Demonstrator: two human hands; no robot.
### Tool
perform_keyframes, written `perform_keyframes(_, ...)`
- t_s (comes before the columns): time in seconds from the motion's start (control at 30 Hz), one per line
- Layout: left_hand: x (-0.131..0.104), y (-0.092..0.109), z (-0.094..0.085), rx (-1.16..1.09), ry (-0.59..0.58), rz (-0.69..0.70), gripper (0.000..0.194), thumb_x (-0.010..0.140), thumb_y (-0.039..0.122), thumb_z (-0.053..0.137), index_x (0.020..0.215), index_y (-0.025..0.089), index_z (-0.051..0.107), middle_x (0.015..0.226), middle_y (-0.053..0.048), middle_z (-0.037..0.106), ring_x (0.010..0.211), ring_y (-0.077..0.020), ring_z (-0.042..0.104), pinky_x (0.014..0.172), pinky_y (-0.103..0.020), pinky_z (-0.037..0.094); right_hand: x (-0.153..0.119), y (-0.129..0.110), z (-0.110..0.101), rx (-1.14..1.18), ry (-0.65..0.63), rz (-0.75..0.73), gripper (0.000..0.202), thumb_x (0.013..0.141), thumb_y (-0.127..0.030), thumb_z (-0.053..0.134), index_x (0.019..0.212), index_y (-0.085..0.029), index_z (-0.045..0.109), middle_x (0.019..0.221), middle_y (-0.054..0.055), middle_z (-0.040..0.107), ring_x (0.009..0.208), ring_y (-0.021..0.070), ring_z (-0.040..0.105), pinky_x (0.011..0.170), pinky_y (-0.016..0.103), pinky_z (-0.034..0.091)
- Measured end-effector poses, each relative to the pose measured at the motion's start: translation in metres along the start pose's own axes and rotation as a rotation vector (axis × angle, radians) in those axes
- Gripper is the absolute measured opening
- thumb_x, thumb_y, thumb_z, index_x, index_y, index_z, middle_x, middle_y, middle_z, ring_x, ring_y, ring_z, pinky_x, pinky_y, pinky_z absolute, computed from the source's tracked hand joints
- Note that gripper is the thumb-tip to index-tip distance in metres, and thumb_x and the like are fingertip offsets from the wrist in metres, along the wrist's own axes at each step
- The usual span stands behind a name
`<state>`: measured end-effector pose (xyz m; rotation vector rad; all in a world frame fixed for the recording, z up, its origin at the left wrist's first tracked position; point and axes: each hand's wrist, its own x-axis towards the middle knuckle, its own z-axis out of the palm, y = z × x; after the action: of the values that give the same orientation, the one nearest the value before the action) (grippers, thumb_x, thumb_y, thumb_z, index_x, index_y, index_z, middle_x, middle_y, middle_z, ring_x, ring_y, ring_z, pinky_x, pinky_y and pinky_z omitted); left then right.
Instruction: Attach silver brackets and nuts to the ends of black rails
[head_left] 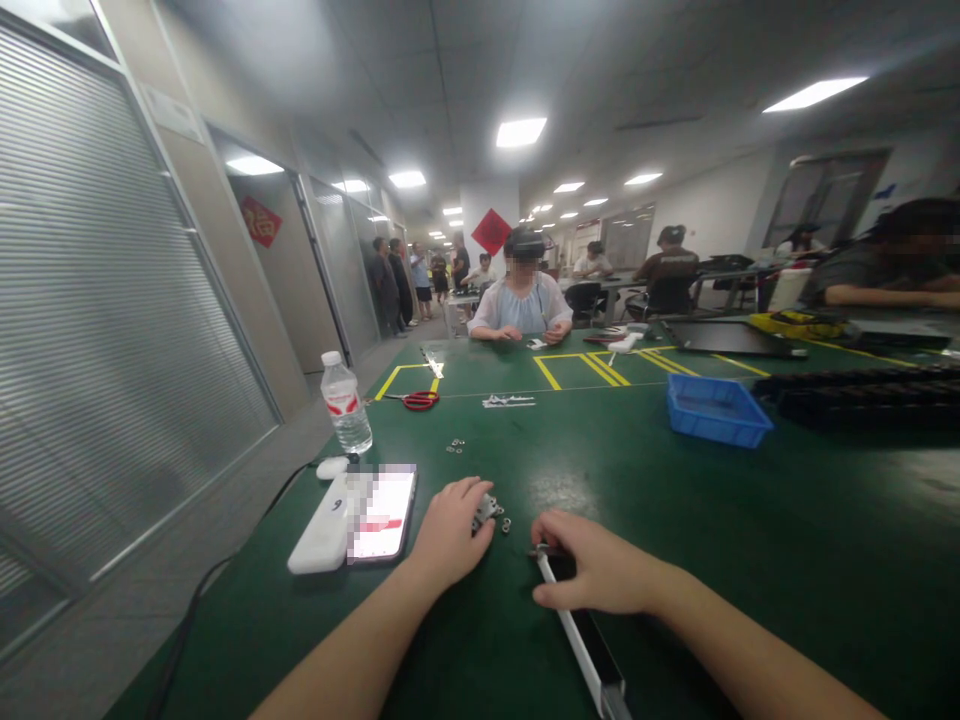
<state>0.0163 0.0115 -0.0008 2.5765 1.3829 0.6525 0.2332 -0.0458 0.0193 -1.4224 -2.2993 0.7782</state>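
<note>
My left hand (454,525) rests low over the green table, fingers curled round a cluster of small metal parts (489,508) that show between fingertips and thumb. Just right of that cluster lie a few small metal rings (506,525). My right hand (592,565) grips the far end of a long, narrow bar (576,640), white along its left edge and black on its upper face. The bar runs back toward me and ends in a grey metal piece at the picture's bottom. My right fingertips are partly hidden behind the end of the bar.
Left stand a water bottle (346,405), a white power bank (321,530) and a lit phone (384,515). Farther off are red-handled scissors (421,401), white strips (510,401), small rings (455,446) and a blue tray (718,412). A person (525,300) sits opposite.
</note>
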Motion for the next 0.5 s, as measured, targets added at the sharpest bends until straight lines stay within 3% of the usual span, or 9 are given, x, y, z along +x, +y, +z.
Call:
perform_keyframes(0.2, 0.001, -0.005, -0.008, -0.027, -0.031, -0.107, 0.039, 0.08, 0.021, 0.062, 0.118, 0.022, 0.057, 0.115, -0.007, 0.066, 0.107, -0.026, 0.06, 0.094, -0.04, 0.046, -0.001, 0.006, -0.005, -0.097, 0.081, 0.11, 0.036, 0.072, -0.044, 0.07, 0.096, -0.019, 0.058, 0.091, 0.004, 0.058, 0.08, 0.0199, 0.053, 0.068, 0.029, 0.038)
perform_keyframes(0.5, 0.002, -0.012, -0.004, -0.126, 0.0, -0.125, 0.045, 0.077, 0.014, 0.06, 0.121, 0.021, 0.053, 0.109, -0.006, 0.067, 0.102, -0.0235, 0.064, 0.089, -0.035, 0.05, 0.001, 0.01, -0.002, -0.077, 0.083, 0.061, 0.033, 0.075, -0.042, 0.068, 0.097, -0.019, 0.061, 0.092, 0.005, 0.059, 0.082, 0.02, 0.055, 0.075, 0.031, 0.042)
